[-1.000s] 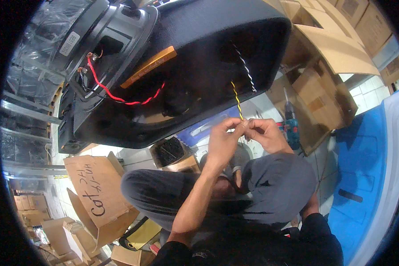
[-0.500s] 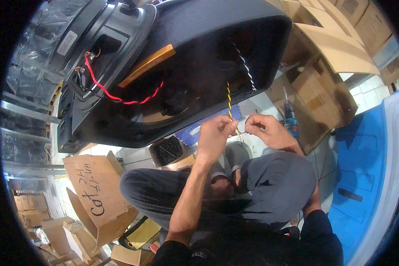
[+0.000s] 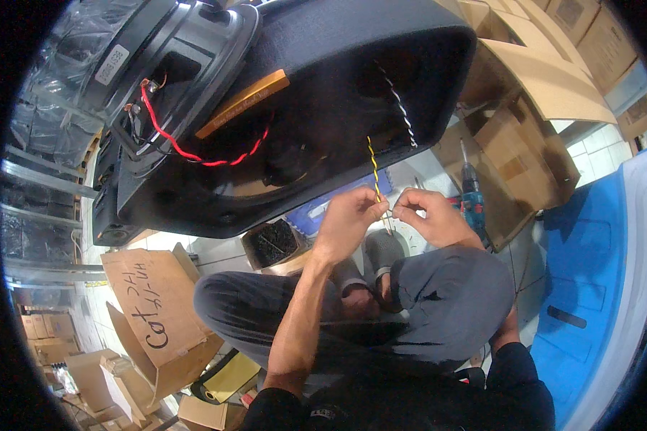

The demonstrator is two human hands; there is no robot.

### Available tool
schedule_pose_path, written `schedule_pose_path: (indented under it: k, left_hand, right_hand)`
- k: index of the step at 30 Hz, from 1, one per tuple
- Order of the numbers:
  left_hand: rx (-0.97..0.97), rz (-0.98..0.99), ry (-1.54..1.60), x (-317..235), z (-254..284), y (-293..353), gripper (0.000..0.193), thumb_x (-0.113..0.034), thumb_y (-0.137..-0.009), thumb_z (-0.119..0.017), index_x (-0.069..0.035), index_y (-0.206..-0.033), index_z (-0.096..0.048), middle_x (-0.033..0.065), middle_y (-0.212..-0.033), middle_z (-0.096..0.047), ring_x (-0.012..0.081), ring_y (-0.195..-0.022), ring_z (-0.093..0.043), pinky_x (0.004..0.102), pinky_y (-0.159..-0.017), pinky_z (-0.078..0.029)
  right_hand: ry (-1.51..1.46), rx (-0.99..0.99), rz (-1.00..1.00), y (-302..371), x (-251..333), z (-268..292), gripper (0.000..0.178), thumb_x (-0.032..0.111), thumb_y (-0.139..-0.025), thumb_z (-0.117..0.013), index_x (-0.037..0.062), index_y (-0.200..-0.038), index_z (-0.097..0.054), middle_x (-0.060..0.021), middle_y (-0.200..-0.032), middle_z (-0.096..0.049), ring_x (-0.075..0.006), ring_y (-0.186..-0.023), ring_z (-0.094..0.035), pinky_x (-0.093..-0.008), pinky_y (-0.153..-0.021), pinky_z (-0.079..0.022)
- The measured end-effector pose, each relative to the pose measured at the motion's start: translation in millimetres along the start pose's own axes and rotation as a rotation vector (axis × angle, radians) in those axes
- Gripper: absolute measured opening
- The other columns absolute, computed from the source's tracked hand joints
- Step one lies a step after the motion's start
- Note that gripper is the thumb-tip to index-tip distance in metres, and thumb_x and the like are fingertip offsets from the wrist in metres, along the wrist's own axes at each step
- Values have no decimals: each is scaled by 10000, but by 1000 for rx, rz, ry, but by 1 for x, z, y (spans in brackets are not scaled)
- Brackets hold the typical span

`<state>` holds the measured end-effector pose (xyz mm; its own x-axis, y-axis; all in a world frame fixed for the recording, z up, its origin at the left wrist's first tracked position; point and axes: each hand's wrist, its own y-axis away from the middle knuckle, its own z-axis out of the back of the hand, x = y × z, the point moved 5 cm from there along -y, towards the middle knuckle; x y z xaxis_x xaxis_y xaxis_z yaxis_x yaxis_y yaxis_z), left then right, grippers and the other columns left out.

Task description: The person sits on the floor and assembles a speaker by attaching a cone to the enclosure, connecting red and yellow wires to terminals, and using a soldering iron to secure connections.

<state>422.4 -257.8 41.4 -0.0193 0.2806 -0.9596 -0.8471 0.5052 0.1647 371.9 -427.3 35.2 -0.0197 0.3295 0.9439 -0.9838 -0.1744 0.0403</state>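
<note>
A twisted yellow-and-black wire (image 3: 373, 162) comes out of a large black speaker cabinet (image 3: 352, 43). My left hand (image 3: 354, 215) pinches it close to its free end. Right beside it, my right hand (image 3: 430, 217) has thumb and forefinger pressed together at the wire's end; a thin strand seems to lie between them. A twisted black-and-white wire (image 3: 401, 108) hangs from the same cabinet, farther right and untouched. On the cabinet's left rests a speaker driver (image 3: 187, 65), with a twisted red-and-black wire (image 3: 187, 153) running from its terminals into the cabinet opening.
A wooden strip (image 3: 243, 104) leans by the driver. Below the cabinet stands a small box of dark screws (image 3: 272, 243). A cordless drill (image 3: 472, 197) lies to the right, before an open cardboard box (image 3: 532, 158). A blue plastic panel (image 3: 582, 287) is far right, a marked carton (image 3: 154, 309) left.
My right hand has come closer to the left, its fingertips now at the wire's end. The left hand keeps its pinch, and the view has shifted slightly.
</note>
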Motion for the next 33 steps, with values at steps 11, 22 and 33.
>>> schedule_pose_path:
  k: [11,22,33]
  left_hand:
    - [-449,-10,23,13,-19,1,190,-113,-914,-740,36,-1030,-751,95,-936,-762,141,-831,-690,276,-785,-531]
    - [-267,117,463,20,-24,1,251,-97,-964,-675,71,-1148,-700,132,-1040,-751,169,-921,-703,310,-888,-551]
    - [-178,110,348,15,-27,3,280,-141,-998,-650,76,-1170,-694,124,-1026,-764,158,-919,-709,285,-840,-546]
  right_hand:
    - [130,-260,25,9,8,3,218,210,-903,-739,-6,-885,-757,-150,-741,-701,-213,-641,-656,-355,-602,-492]
    - [-104,-184,-71,14,0,4,146,92,-925,-692,-44,-963,-728,-72,-862,-716,-102,-814,-630,-277,-766,-492]
    - [-92,-53,-208,14,-11,-3,175,131,-951,-679,-28,-1020,-700,-66,-918,-700,-119,-872,-629,-307,-823,-495]
